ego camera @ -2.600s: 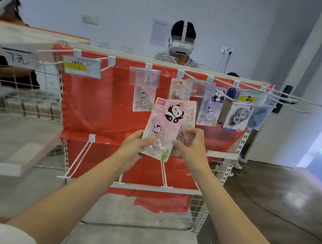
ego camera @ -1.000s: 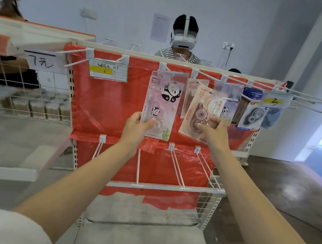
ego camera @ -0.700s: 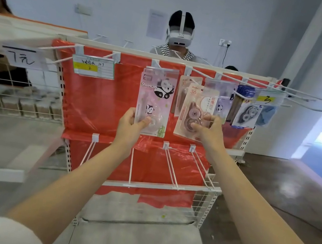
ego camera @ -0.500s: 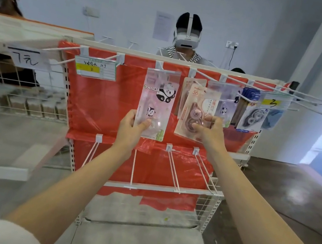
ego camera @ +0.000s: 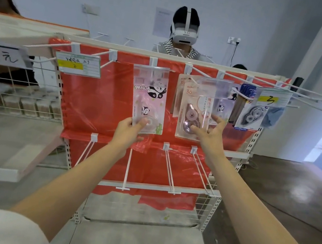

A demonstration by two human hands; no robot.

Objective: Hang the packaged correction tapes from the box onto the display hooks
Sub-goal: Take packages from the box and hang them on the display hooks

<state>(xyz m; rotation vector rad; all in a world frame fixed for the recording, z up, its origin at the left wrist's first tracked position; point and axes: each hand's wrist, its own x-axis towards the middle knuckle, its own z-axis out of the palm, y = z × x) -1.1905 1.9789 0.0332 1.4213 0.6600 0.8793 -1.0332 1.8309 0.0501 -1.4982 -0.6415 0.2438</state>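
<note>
Red plastic sheet [ego camera: 96, 98] behind, handwritten price card [ego camera: 7, 55] left, headset-wearing person [ego camera: 184, 34] beyond, concrete floor [ego camera: 294, 186].

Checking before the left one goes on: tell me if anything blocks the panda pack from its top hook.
Nothing visible does. The left hand pinches the panda pack by its bottom, and its top already sits at the hook.

Red plastic sheet [ego camera: 104, 99] backing white display rack [ego camera: 167, 55], frame centre. Pink panda-print package [ego camera: 149, 100] centre; pale pink package [ego camera: 194, 114] right of it. Yellow-striped price tag [ego camera: 78, 64] upper left.
</note>
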